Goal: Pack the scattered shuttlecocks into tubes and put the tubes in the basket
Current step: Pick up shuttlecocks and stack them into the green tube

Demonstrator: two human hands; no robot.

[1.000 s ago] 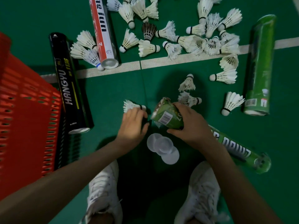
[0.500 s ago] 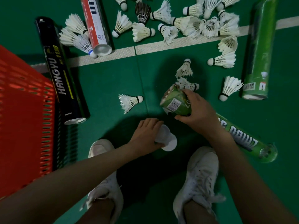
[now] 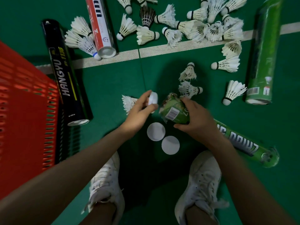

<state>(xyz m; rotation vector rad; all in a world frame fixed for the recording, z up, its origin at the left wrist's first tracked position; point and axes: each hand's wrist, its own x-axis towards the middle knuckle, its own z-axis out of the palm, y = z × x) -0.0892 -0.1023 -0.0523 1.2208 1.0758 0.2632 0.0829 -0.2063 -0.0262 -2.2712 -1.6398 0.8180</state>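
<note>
Red slatted basket at left edge, cut off by the frame; black tube lies just beside it on the green floor, reads HANGYU, small PUSH IN near its white end; red-and-white tube further up, lettering cut off, unreadable; left hand pinches a white cap between thumb and fingers, blurred, just left of the held tube's mouth; one shuttlecock half hidden behind that hand; two loose caps flat on floor, touching, near white shoes; right hand fingers curled round green tube near its crumpled, torn rim, barcode label showing; its big white lettering upside down, partly under the forearm, not surely readable; scattered shuttlecocks, white feathers, black bands, one dark-feathered shuttlecock, clustered along the white line; second green tube far right, barcode near its end, top cut off.
</note>
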